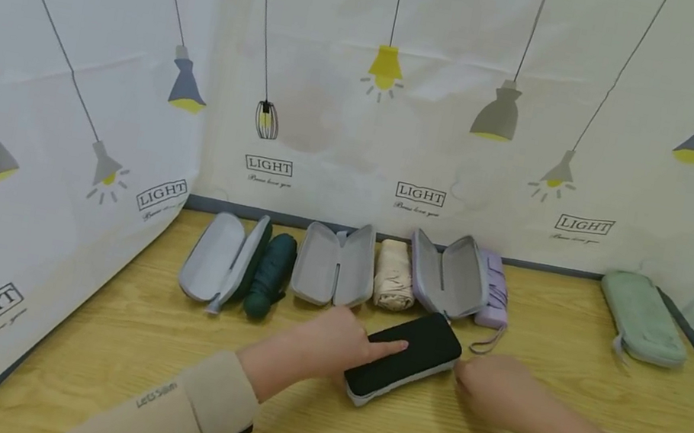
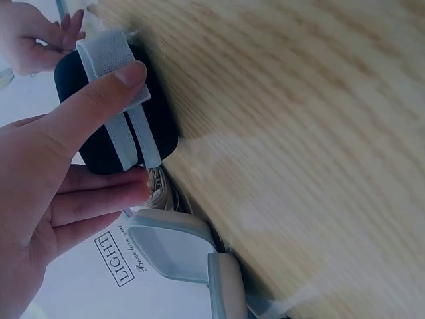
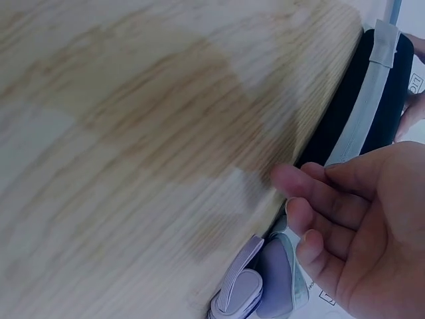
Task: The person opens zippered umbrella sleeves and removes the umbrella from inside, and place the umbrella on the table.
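Observation:
My left hand (image 1: 332, 342) grips the black case (image 1: 409, 355) at its left end, index finger stretched over the lid. In the left wrist view, its thumb (image 2: 119, 83) presses the grey strap (image 2: 106, 53) on the end, the other fingers along the side. Grey zipper tape (image 3: 358, 119) runs along the case's edge. At the opposite end is my right hand (image 1: 497, 390), thumb and index pinched together at the zipper, other fingers loosely curled. The pull between them is hidden. The case lies tilted across the table, its right end farther from me.
Behind stand open cases: dark green (image 1: 253, 254), grey (image 1: 338, 269) and lilac (image 1: 479, 294). Beside them lie folded umbrellas, dark green (image 1: 272, 273), beige (image 1: 395, 275) and lilac (image 1: 496, 289). A pale green case (image 1: 642, 319) lies at the far right, near the printed backdrop (image 1: 338, 107).

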`<act>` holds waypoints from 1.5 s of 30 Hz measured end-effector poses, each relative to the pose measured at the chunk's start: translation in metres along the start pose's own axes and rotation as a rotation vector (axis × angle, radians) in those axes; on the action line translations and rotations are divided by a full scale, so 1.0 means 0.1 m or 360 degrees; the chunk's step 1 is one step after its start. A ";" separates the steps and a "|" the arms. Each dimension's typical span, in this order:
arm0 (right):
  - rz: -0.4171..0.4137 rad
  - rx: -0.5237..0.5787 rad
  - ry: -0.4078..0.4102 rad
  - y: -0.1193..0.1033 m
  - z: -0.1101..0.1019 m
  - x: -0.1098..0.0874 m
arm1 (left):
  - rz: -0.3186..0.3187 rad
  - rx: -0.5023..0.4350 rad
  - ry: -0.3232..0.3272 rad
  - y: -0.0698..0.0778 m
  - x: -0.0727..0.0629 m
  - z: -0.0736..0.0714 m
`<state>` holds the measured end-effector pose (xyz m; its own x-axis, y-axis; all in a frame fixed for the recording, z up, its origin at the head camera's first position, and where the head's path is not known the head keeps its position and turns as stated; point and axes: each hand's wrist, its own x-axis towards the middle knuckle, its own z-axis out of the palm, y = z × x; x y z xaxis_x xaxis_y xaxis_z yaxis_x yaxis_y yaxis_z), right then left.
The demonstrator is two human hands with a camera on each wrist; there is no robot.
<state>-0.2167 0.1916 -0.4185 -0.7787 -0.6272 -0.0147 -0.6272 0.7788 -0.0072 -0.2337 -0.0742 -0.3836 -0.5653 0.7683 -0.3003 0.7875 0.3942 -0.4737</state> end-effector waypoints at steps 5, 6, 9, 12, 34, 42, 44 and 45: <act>0.0030 0.0016 -0.0023 -0.06 -0.02 0.01 | 0.0002 -0.0049 -0.0028 0.07 -0.03 -0.02; 0.0027 0.0023 -0.0030 -0.08 -0.02 0.02 | 0.0002 -0.0048 -0.0025 0.08 -0.04 -0.03; 0.0015 0.0029 -0.0059 -0.12 -0.02 0.04 | 0.0002 -0.0011 0.0000 0.12 -0.05 -0.03; -0.0029 0.0006 -0.0066 -0.16 -0.01 0.06 | -0.0001 0.0036 0.0052 0.16 -0.06 -0.03; -0.0241 0.0026 -0.0126 -0.44 0.01 0.05 | -0.0218 0.0021 0.0089 0.46 0.01 -0.13; -0.0234 0.0024 -0.0076 -0.45 0.03 0.02 | -0.0281 -0.0048 0.0100 0.52 0.02 -0.15; -0.0223 0.0038 -0.0067 -0.44 0.03 0.01 | -0.0285 -0.0041 0.0113 0.53 0.03 -0.15; -0.0221 0.0048 -0.0057 -0.44 0.04 0.01 | -0.0288 -0.0035 0.0124 0.53 0.03 -0.14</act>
<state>-0.1896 0.1572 -0.4220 -0.6830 -0.7288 -0.0475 -0.7277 0.6847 -0.0415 -0.1900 -0.0436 -0.3982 -0.6781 0.7202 -0.1464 0.6803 0.5397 -0.4959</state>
